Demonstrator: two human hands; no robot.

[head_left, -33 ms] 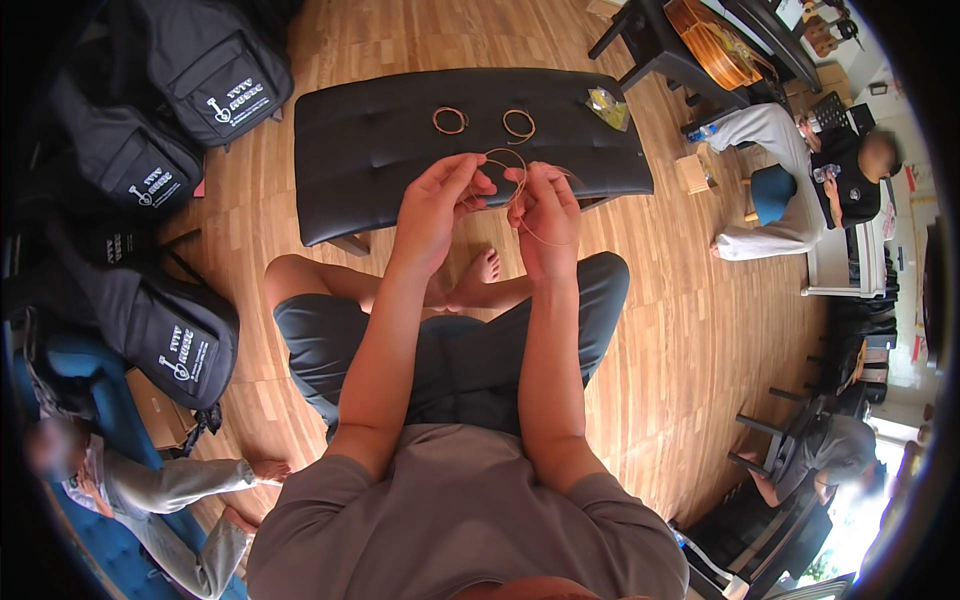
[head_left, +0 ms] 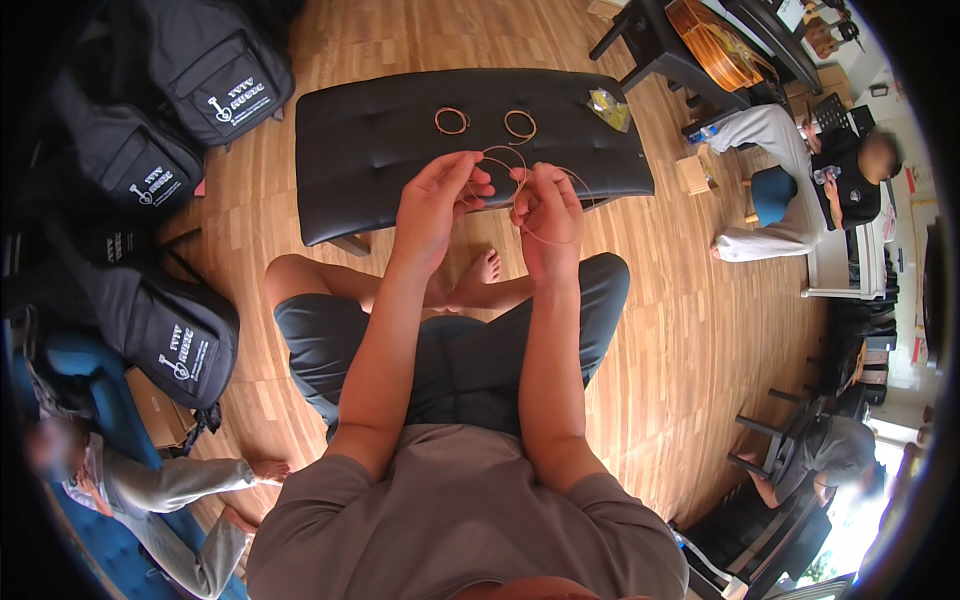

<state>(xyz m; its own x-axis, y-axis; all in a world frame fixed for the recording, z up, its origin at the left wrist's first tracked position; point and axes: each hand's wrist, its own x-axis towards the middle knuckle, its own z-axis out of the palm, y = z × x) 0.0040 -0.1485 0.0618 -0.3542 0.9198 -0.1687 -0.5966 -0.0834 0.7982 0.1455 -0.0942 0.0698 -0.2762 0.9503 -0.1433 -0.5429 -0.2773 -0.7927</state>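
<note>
Pinching a thin looped string (head_left: 511, 151) between the fingers (head_left: 462, 168) of left hand (head_left: 430, 207) and right hand (head_left: 552, 215), near the black worktop (head_left: 360, 150). Facing a reddish coil (head_left: 466, 124) and a tan coil (head_left: 533, 128).

White lettering (head_left: 243, 100), guitar emblem (head_left: 219, 109) on black bags (head_left: 155, 312).

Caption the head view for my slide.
Left hand and right hand hold a thin, looped strand by a black bench bearing two coils.

On my remote feed I see a plain taupe short-sleeved T-shirt (head_left: 460, 510) near, dark slate shorts (head_left: 465, 370) farther off, one bare foot (head_left: 485, 268).
</note>
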